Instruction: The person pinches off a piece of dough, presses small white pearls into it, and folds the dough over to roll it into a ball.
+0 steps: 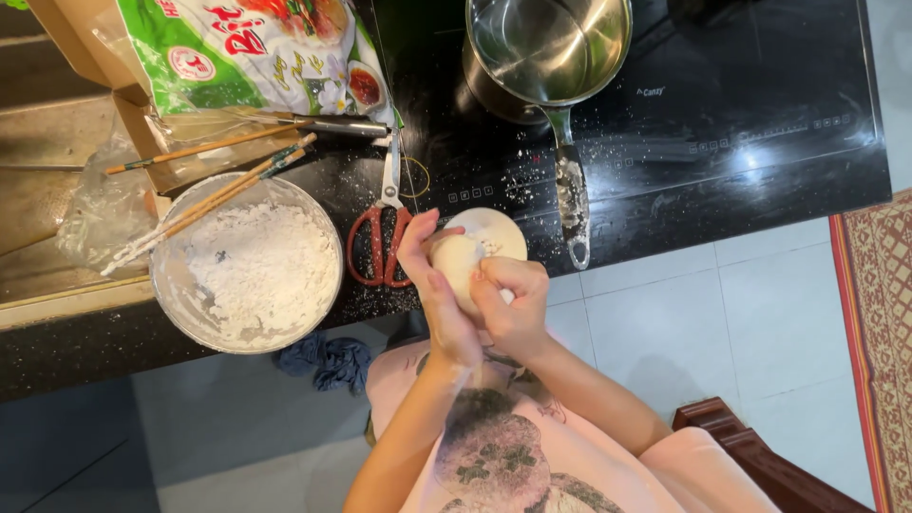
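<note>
Both my hands hold a pale ball of dough [458, 263] close to my chest, just over the counter's edge. My left hand [432, 285] cups it from the left side with the thumb on top. My right hand [508, 299] grips it from the right and below, fingers curled. Behind the dough a small white round plate [499, 233] shows, dusted with flour. A glass bowl [161, 285] of white flour stands to the left, with chopsticks [204, 201] laid across its rim.
Red-handled scissors [382, 242] lie on the black cooktop [722, 104]. A steel saucepan [546, 43] stands at the back, its floury handle pointing toward me. A green and white flour bag [247, 52] sits in a cardboard box. A blue cloth [323, 361] lies on the floor.
</note>
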